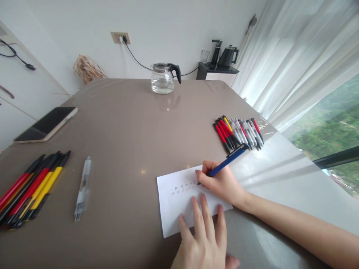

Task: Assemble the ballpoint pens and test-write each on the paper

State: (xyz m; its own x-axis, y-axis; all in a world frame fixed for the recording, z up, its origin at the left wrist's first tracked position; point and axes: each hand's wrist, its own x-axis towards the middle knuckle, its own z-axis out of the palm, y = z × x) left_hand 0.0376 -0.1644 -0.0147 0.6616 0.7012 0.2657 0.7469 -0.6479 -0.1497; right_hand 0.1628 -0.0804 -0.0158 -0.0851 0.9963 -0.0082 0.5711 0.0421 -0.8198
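The person's right hand [221, 186] is closed around a blue pen [228, 160], which leans up and away to the right, its tip down at a white sheet of paper [169, 215]. I can see small rows of handwriting there, too tiny to read from here. The left hand [200, 243] grips nothing; it lies with fingers spread, their tips on the lower part of the sheet.

The paper sits on the near part of a brown counter [120, 130]. Just beyond the blue pen, a group of red, yellow and clear pens [223, 134] lies side by side. Over to the left there's a bundle of red, yellow and black pens [50, 183], with one clear pen [83, 186] lying apart beside it. A smartphone [46, 124] rests behind those, and a glass teapot [162, 81], partly filled with clear liquid, stands at the far edge.
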